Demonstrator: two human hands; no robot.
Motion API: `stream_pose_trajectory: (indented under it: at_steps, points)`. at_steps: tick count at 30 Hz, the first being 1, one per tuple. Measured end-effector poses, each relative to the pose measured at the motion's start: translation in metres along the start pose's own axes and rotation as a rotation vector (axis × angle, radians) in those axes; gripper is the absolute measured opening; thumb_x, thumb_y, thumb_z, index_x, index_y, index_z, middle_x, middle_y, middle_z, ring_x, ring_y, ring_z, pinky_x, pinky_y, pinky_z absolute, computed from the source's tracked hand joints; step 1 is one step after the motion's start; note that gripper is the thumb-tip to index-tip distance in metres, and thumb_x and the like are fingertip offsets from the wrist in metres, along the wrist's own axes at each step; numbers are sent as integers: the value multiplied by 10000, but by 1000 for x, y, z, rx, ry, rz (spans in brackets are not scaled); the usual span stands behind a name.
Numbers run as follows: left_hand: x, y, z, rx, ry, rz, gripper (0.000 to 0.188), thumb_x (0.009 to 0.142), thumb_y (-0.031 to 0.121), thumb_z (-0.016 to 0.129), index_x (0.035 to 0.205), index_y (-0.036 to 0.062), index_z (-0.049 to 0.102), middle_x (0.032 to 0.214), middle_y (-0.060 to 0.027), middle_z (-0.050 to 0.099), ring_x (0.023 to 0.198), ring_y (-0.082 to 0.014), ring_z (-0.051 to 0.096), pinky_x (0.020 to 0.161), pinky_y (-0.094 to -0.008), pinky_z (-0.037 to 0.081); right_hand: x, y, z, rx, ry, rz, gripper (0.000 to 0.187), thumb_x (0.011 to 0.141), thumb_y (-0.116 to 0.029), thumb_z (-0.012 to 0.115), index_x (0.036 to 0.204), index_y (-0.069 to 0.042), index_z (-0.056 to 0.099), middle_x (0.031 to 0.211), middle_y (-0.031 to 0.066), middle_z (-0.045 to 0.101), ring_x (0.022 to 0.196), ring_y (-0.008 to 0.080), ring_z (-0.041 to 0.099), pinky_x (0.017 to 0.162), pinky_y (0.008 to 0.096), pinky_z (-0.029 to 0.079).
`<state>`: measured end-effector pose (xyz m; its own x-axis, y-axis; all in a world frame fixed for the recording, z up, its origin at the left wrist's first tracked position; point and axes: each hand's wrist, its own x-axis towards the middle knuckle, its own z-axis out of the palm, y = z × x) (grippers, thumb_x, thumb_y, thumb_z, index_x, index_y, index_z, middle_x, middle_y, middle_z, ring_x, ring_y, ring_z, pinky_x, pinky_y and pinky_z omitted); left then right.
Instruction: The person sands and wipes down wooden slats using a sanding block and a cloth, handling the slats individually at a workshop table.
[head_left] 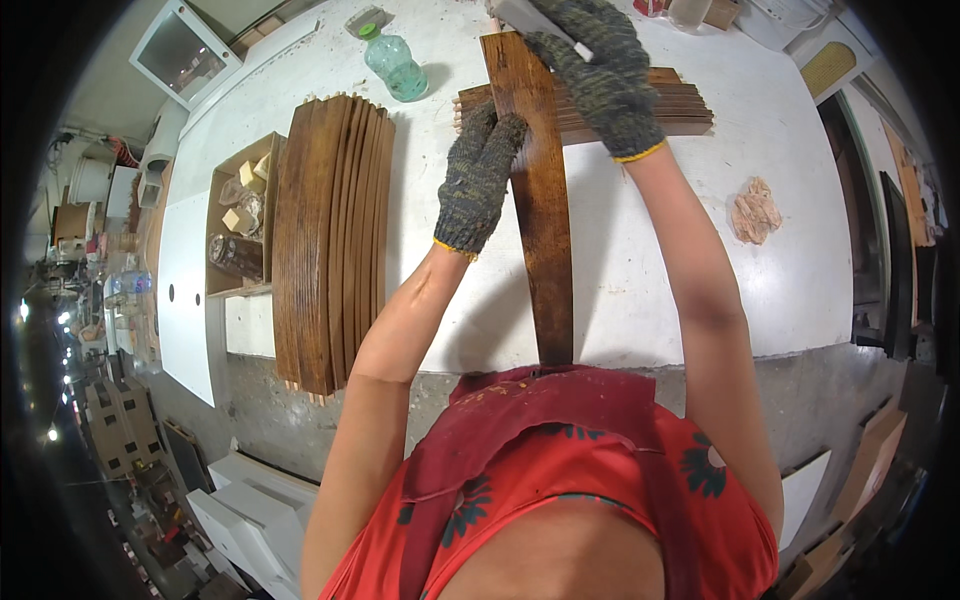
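Observation:
A dark brown stained wooden board [540, 200] runs lengthwise in front of me, its near end close to my apron. My left hand [472, 190], in a dark grey-green knit glove, grips the board's left edge. Beyond it, my gloved right hand [605, 85] is closed on a pale grey flat tool [540, 22] at the board's far end. The tool's exact kind is hard to make out, partly covered by the fingers. Under the board lies a crosswise stack of similar brown boards [675, 108] with small pegs at the ends.
Left on the white table [650, 260] stand a row of brown boards [335, 240] and a cardboard box [240, 215] with pale blocks and a dark jar. A greenish bottle [395, 65] with a green cap is at the back. Crumpled paper [756, 211] lies right.

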<state>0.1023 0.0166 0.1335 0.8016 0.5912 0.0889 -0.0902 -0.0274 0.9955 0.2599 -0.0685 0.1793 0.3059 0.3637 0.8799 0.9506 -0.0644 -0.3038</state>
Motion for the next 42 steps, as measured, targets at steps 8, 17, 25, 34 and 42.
stream_pose_trajectory:
  at_steps: [8, 17, 25, 34, 42]
  points:
    - [10, -32, -20, 55, 16, -28, 431, 951, 250, 571, 1297, -6, 531, 1163, -129, 599, 1020, -193, 565, 903, -305, 454, -110, -25, -21, -56, -240, -42, 467, 812, -234, 719, 1265, -210, 609, 1283, 77, 584, 1169, 282, 538, 957, 412, 440]
    - [1, -81, -33, -217, 22, -275, 557, 901, 332, 640, 1303, -17, 480, 1211, -125, 561, 1062, -220, 550, 925, -336, 449, -289, -98, -109, 275, -734, 367, 440, 740, -191, 757, 1154, -84, 657, 1202, 176, 599, 1126, 360, 541, 956, 459, 437]
    - [-136, -165, 5, -178, -241, -316, 559, 903, 330, 638, 1310, -16, 473, 1214, -133, 570, 1104, -218, 534, 955, -321, 444, -281, -96, -112, 382, -653, 774, 451, 779, -157, 742, 1212, -91, 636, 1222, 132, 601, 1113, 311, 562, 932, 407, 479]
    - [-94, -161, 4, 564, -260, 31, 347, 908, 150, 525, 1221, 3, 553, 1145, -183, 608, 1059, -294, 564, 940, -367, 442, -247, -62, -67, 143, -520, 602, 443, 797, -176, 738, 1225, -130, 631, 1211, 119, 607, 1113, 286, 563, 950, 378, 465]
    - [-75, -126, 24, -715, -64, -652, 255, 952, 201, 536, 1046, -36, 548, 872, -198, 642, 750, -310, 664, 673, -415, 580, -254, -129, -144, 117, -669, 409, 484, 743, -201, 771, 1203, -129, 638, 1198, 154, 592, 1104, 331, 554, 932, 427, 449]
